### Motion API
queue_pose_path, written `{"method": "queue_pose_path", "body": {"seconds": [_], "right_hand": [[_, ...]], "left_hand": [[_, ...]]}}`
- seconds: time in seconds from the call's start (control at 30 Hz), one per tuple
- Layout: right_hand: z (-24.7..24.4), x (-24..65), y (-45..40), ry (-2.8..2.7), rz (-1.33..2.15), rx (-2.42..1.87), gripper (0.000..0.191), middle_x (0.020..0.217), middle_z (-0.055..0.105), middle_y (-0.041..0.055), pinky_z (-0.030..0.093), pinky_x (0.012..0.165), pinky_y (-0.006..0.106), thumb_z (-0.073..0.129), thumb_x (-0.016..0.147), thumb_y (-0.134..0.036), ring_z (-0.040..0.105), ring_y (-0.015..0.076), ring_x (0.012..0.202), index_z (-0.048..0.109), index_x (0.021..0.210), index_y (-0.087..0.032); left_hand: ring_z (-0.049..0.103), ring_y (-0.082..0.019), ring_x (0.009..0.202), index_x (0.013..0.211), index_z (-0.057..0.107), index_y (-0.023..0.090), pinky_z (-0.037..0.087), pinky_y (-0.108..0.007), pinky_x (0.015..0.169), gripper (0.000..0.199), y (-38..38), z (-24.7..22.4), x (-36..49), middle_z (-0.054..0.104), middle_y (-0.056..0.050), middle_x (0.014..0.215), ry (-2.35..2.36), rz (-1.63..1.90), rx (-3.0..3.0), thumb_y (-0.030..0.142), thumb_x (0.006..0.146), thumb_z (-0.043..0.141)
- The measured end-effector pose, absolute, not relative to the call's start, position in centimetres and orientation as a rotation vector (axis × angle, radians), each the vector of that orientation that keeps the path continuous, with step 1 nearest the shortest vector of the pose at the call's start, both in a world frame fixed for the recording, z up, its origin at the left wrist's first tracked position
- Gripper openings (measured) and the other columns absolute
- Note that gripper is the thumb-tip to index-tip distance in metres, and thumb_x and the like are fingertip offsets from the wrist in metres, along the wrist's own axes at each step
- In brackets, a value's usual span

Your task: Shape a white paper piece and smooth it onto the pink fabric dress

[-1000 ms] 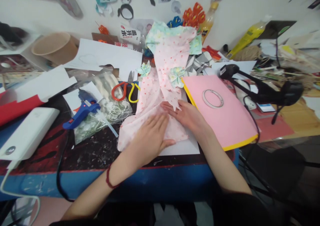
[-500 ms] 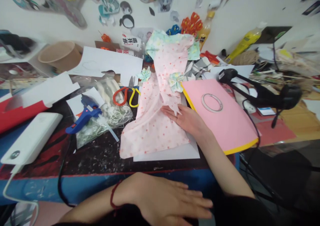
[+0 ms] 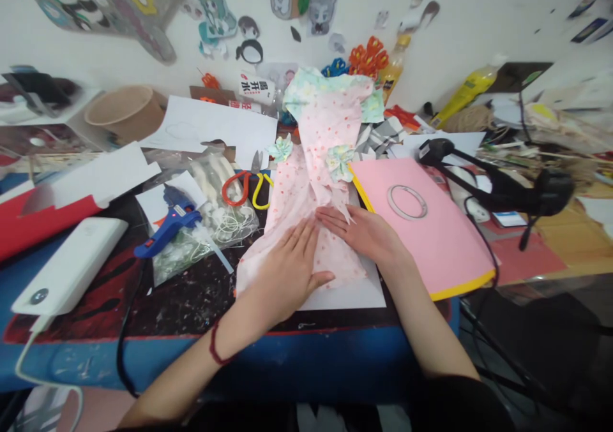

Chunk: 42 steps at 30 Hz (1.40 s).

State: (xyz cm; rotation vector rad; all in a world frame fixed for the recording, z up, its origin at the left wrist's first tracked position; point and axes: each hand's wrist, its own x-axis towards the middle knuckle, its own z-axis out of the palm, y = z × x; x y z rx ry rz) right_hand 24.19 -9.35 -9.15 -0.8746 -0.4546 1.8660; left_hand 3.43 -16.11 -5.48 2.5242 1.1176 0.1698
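Note:
A small pink dotted fabric dress [image 3: 330, 126] with pale green floral trim lies spread on the table, its lower part over a white sheet of paper [image 3: 345, 299]. On the left half of its skirt rests my left hand [image 3: 290, 266], palm down, fingers stretched out and thumb apart. My right hand [image 3: 366, 231] lies flat against the skirt's right side, fingers extended under a loose pointed strip of cloth. The fingertips of both hands come close together at the middle. Neither hand grips anything. A fabric flower [image 3: 340, 162] sits on the dress above my right hand.
Left of the dress lie scissors [image 3: 249, 186], a blue glue gun [image 3: 175, 221], a plastic bag of cords [image 3: 215, 215] and a white power bank [image 3: 69, 266]. To the right, a pink folder [image 3: 426, 247] carries a metal ring [image 3: 407, 202]; a black stand [image 3: 498, 180] reaches over it.
My left hand has moved from in front of the table edge up and forward onto the skirt. My right hand stays on the cloth in nearly the same place.

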Motion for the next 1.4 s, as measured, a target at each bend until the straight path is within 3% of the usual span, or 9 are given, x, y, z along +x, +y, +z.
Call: {"method": "queue_pose_path", "body": {"seconds": [0.17, 0.33, 0.43, 0.5, 0.67, 0.83, 1.03, 1.2, 1.4], "right_hand": [[-9.1, 24.4, -9.4, -0.449, 1.891, -0.855, 0.02, 0.129, 0.07, 0.0208, 0.042, 0.122, 0.04, 0.051, 0.095, -0.019, 0.066, 0.0266, 0.127, 0.069, 0.1, -0.01], [-8.9, 24.3, -9.4, -0.433, 1.867, -0.874, 0.022, 0.126, 0.071, 0.022, 0.043, 0.122, 0.041, 0.053, 0.094, -0.021, 0.067, 0.0281, 0.125, 0.068, 0.103, -0.007], [-9.0, 24.2, -9.5, -0.452, 1.866, -0.871, 0.022, 0.124, 0.073, 0.019, 0.042, 0.123, 0.041, 0.052, 0.094, -0.02, 0.068, 0.0267, 0.125, 0.069, 0.103, -0.01], [-9.1, 24.2, -9.5, -0.473, 1.862, -0.88, 0.023, 0.124, 0.074, 0.0167, 0.041, 0.123, 0.041, 0.05, 0.096, -0.02, 0.068, 0.0254, 0.125, 0.069, 0.104, -0.011], [-9.0, 24.2, -9.6, -0.449, 1.856, -0.913, 0.024, 0.124, 0.073, 0.0178, 0.043, 0.122, 0.041, 0.05, 0.096, -0.022, 0.068, 0.0261, 0.124, 0.07, 0.104, -0.009], [-8.7, 24.2, -9.8, -0.482, 1.844, -0.892, 0.025, 0.129, 0.071, 0.0193, 0.043, 0.122, 0.039, 0.051, 0.093, -0.019, 0.066, 0.0269, 0.127, 0.069, 0.107, -0.008], [-8.7, 24.1, -9.9, -0.464, 1.838, -0.921, 0.024, 0.124, 0.074, 0.0149, 0.042, 0.123, 0.039, 0.049, 0.095, -0.02, 0.067, 0.0243, 0.126, 0.07, 0.104, -0.013], [-9.0, 24.6, -10.2, -0.566, 1.811, -0.902, 0.027, 0.126, 0.074, 0.0098, 0.038, 0.125, 0.039, 0.045, 0.094, -0.018, 0.063, 0.0216, 0.131, 0.072, 0.1, -0.018], [-9.0, 24.8, -10.6, -0.544, 1.765, -0.91, 0.026, 0.124, 0.074, 0.0122, 0.041, 0.124, 0.037, 0.049, 0.096, -0.022, 0.063, 0.0219, 0.131, 0.072, 0.109, -0.016]], "left_hand": [[0.046, -0.012, 0.146, 0.149, 0.049, 0.017, 0.04, -0.023, 0.119, 0.06, -16.3, -5.3, 3.4, 0.051, -0.001, 0.157, -0.129, 0.153, 2.511, 0.054, 0.106, 0.028], [0.028, -0.037, 0.155, 0.154, 0.033, -0.004, 0.029, -0.056, 0.125, 0.083, -15.7, -5.9, 3.7, 0.031, -0.029, 0.163, 1.258, 0.177, 2.554, 0.059, 0.101, 0.041], [0.056, -0.024, 0.139, 0.145, 0.052, 0.01, 0.048, -0.035, 0.114, 0.076, -16.8, -5.3, 4.1, 0.059, -0.015, 0.149, 0.485, 0.146, 2.52, 0.069, 0.097, 0.04], [0.045, -0.013, 0.147, 0.148, 0.051, 0.018, 0.04, -0.024, 0.12, 0.059, -17.0, -4.7, 4.2, 0.05, 0.0, 0.158, -0.225, 0.086, 2.462, 0.053, 0.107, 0.027], [0.025, -0.036, 0.156, 0.154, 0.034, -0.004, 0.026, -0.055, 0.126, 0.085, -16.0, -5.0, 4.5, 0.029, -0.028, 0.164, 1.094, 0.15, 2.571, 0.062, 0.101, 0.037], [0.051, -0.014, 0.143, 0.142, 0.057, 0.013, 0.043, -0.021, 0.116, 0.061, -17.0, -4.8, 5.0, 0.055, -0.003, 0.154, -0.297, 0.117, 2.481, 0.047, 0.108, 0.02], [0.025, -0.037, 0.156, 0.157, 0.032, 0.001, 0.029, -0.056, 0.126, 0.087, -16.7, -5.1, 4.6, 0.027, -0.026, 0.165, 0.914, 0.056, 2.505, 0.064, 0.098, 0.045], [0.037, -0.007, 0.151, 0.145, 0.057, 0.027, 0.04, -0.013, 0.116, 0.05, -19.6, -4.8, 4.9, 0.046, 0.012, 0.16, -0.215, 0.002, 2.357, 0.05, 0.104, 0.039], [0.073, -0.02, 0.094, 0.116, 0.067, 0.008, 0.059, -0.037, 0.091, 0.031, -18.1, -6.0, 3.2, 0.078, -0.011, 0.11, 0.571, 0.599, 2.752, 0.012, 0.103, 0.04]]}}
